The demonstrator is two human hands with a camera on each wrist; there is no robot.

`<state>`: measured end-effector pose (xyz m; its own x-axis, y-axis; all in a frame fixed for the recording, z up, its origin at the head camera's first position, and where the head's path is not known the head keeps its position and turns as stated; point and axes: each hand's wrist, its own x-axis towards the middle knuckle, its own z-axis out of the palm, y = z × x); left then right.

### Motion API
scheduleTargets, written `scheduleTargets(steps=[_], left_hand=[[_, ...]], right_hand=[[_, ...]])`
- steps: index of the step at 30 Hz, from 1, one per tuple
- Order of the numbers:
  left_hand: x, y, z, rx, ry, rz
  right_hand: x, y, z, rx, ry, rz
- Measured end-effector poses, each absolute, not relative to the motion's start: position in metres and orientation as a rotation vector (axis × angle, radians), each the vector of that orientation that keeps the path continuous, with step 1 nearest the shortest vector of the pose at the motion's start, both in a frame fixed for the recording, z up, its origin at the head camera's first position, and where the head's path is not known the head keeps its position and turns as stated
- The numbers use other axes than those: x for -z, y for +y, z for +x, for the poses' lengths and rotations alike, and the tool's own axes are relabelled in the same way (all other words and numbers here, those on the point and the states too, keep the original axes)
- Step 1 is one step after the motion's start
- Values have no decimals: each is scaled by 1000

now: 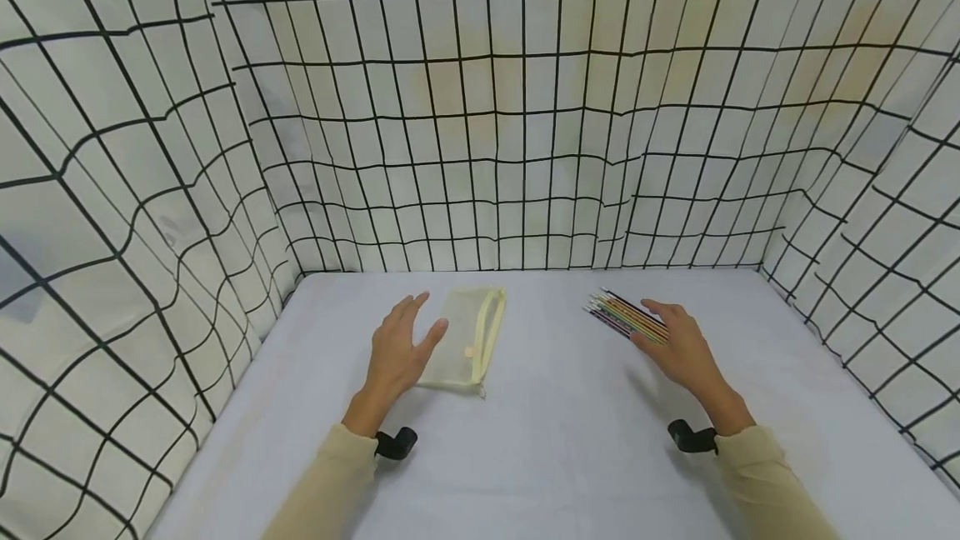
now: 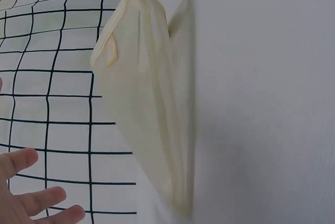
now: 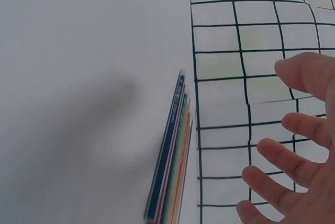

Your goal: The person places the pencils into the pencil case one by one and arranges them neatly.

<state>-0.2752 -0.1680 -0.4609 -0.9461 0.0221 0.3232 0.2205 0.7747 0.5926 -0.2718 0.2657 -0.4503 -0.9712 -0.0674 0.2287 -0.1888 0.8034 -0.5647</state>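
A pale yellow zippered pouch (image 1: 459, 332) lies on the table left of centre, its zip along the right side. In the left wrist view the pouch (image 2: 141, 88) shows a ring at its zip end. My left hand (image 1: 399, 344) hovers beside its left edge, fingers spread and holding nothing. On the right lies a bundle of coloured pencils (image 1: 626, 315), side by side; the right wrist view shows the pencils (image 3: 170, 156) apart from the fingers. Above their near end is my right hand (image 1: 678, 346), fingers extended and gripping nothing. It hides part of the pencils in the head view.
A white cloth covers the table (image 1: 555, 440). White walls with a black grid (image 1: 525, 132) rise at the back and both sides. Each wrist wears a black camera mount, such as the left mount (image 1: 397, 443).
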Motion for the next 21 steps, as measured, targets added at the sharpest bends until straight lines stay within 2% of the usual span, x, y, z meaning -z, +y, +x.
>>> scheduleTargets(steps=[9,21], left_hand=[[479,-149,-290,1234,-2612,-87],[493,-132,-293,1302,-2642,-68]], right_hand=[[457,247,-296,-1095,-2708,245],[464,247,-320,-1190,-2784,101]])
